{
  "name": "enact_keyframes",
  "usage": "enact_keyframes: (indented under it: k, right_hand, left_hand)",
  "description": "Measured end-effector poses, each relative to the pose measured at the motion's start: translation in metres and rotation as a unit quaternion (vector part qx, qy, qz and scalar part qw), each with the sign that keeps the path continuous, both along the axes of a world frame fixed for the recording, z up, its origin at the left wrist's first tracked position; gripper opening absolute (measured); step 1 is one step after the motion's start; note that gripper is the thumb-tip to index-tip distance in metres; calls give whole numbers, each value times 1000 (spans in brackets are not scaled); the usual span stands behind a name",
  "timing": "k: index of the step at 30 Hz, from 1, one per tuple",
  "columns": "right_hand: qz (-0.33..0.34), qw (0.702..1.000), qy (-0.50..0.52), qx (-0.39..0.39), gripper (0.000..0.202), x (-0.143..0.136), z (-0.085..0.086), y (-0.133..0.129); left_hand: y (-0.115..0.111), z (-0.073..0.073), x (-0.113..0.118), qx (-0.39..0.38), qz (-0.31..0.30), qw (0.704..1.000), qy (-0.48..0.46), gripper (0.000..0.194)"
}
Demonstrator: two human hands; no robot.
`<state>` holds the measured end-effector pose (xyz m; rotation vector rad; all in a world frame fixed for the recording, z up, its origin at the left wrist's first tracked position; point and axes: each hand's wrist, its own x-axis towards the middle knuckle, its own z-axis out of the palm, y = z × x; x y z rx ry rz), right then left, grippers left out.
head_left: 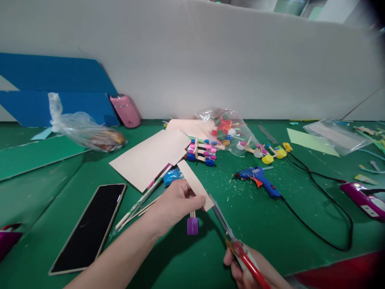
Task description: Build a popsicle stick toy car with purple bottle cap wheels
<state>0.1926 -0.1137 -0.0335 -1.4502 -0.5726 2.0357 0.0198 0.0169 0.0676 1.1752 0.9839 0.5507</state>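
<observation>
My left hand [183,196] pinches a narrow cream paper strip [194,182] between thumb and fingers. Just under that hand hangs a purple cap-like piece [192,226] on a light stick; whether my fingers grip it too is hidden. My right hand [249,267] is closed around the red-handled scissors [227,228]. Their blades point up and to the left, with the tips beside the strip's lower right end. Behind my left hand lie a blue packet [173,176] and a larger cream sheet [153,156].
A blue glue gun [257,176] lies right of centre, its cord running to a purple power strip [363,198]. Small stick models [201,151] and a clear bag [225,128] sit farther back. Leftward are a phone [90,228], a pink bottle [125,110] and a tied bag [87,130].
</observation>
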Motion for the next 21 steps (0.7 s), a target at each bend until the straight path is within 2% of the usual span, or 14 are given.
enact_keyframes:
  k: [4,13,18,21]
  right_hand:
    - [-25,999,7,-29,23,-1,5,2]
    - [-92,992,23,-79,43,2,-1,8]
    - [-138,988,49,-54,42,5,5,7]
    - [-129,990,48,-35,42,4,3,5]
  left_hand:
    - [0,-1,0,0,-3,1000,8,5]
    - [-1,0,-1,2,0,1000,25,5]
    - [-1,-3,-4,4,-12,1000,8,8]
    - [-1,-7,-6,1,-8,1000,-4,7]
